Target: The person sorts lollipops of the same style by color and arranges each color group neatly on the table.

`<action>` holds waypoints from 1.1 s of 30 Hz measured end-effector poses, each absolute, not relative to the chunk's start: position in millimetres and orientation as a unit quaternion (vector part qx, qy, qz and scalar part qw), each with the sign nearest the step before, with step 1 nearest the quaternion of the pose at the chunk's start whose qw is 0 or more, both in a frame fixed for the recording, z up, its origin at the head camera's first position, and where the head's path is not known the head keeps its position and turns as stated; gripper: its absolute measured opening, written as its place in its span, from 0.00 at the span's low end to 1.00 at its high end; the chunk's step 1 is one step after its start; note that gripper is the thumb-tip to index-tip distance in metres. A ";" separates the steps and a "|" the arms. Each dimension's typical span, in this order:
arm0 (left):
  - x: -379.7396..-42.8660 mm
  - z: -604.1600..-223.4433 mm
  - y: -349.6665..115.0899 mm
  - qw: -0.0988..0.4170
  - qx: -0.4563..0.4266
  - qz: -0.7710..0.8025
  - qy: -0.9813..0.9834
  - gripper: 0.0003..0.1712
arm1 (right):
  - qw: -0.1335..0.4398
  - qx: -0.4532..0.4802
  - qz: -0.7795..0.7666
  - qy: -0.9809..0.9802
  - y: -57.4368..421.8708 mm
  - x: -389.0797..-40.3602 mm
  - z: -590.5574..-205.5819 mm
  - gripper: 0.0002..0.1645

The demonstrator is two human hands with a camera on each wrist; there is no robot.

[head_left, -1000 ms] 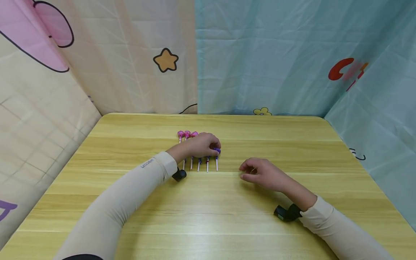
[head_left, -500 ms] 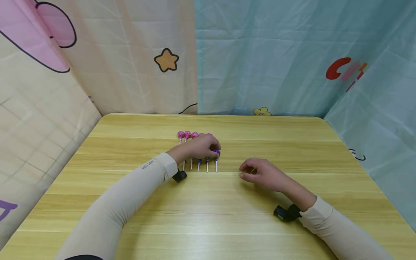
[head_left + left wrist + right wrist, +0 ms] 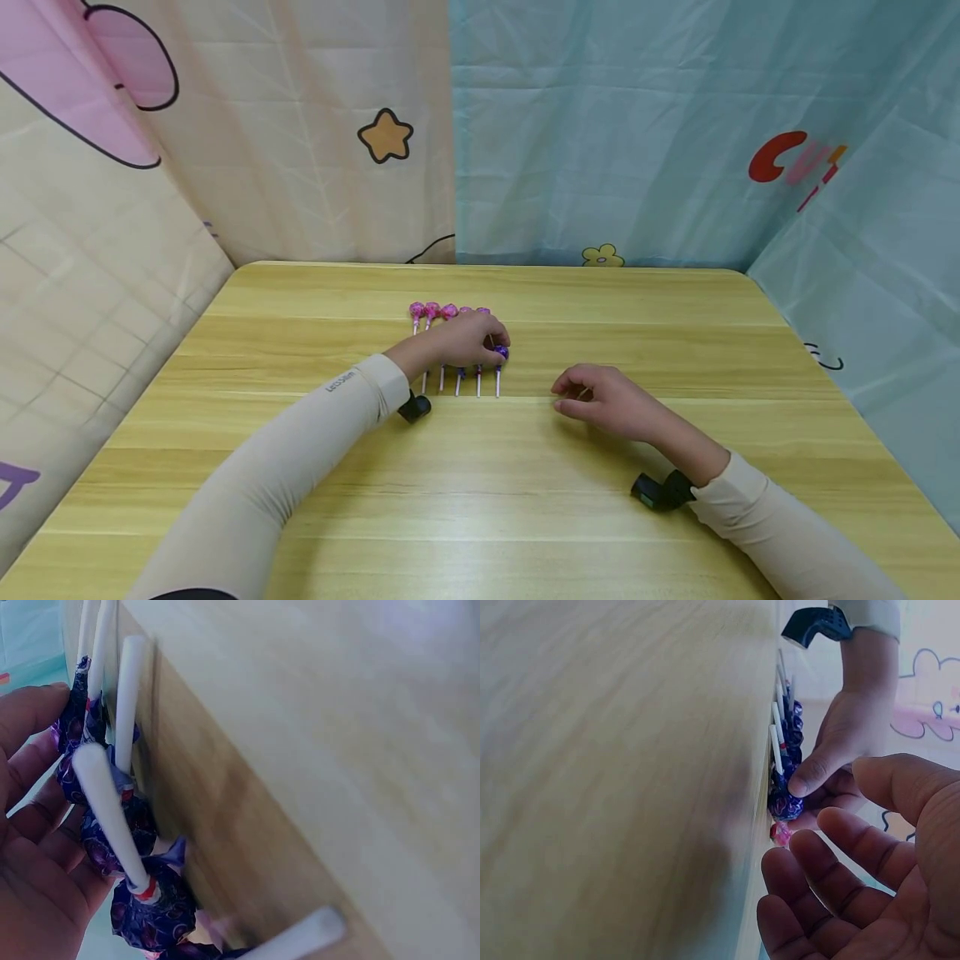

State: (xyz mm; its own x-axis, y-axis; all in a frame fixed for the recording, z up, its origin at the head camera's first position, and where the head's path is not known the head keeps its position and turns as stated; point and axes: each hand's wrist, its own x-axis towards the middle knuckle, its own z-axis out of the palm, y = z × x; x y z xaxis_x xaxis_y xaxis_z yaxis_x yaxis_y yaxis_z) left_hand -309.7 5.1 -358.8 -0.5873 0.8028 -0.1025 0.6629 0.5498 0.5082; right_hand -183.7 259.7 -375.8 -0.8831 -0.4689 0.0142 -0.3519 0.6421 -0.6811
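Observation:
My left hand (image 3: pixel 463 337) reaches over a row of lollipops and pinches the head of the rightmost one, a lollipop in a dark purple wrapper (image 3: pixel 502 353). Its white stick points toward me. Other purple lollipops (image 3: pixel 154 907) lie alongside it, partly hidden under the hand in the head view. Behind them is a row of pink-wrapped lollipops (image 3: pixel 432 309), sticks also toward me. My right hand (image 3: pixel 606 402) hovers close over the table to the right of the rows, fingers loosely bent and holding nothing. In the right wrist view, the left thumb (image 3: pixel 815 769) presses on the purple wrapper.
The wooden table (image 3: pixel 480 500) extends on all sides of the lollipops. Printed curtains (image 3: pixel 600 125) stand along its back and sides. A black wrist camera (image 3: pixel 662 492) sits at my right cuff, and another black camera (image 3: pixel 414 407) at the left.
My left hand has shifted the rightmost purple lollipop slightly left and toward me, near its neighbour. More pink heads show behind the hand. My right hand has stayed put.

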 end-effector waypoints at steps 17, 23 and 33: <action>-310.1 -360.6 1.1 0.138 0.420 0.215 0.871 0.08 | 0.087 -0.224 -0.358 0.902 257.4 -184.6 -374.5 0.09; -309.5 -360.4 -0.9 0.138 0.416 0.216 0.873 0.08 | 0.086 -0.227 -0.358 0.902 256.7 -185.5 -375.2 0.09; -306.0 -358.2 -2.8 0.136 0.402 0.227 0.876 0.16 | 0.087 -0.223 -0.355 0.904 257.3 -185.8 -375.9 0.09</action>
State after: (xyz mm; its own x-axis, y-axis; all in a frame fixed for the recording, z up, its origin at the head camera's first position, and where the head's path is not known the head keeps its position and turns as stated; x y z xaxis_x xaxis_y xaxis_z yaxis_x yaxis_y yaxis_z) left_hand -306.0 -2.8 -358.2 -0.6394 0.7669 -0.0553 0.6433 0.5730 0.5078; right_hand -185.8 257.3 -375.9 -0.8855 -0.4647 0.0017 -0.3414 0.6479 -0.6809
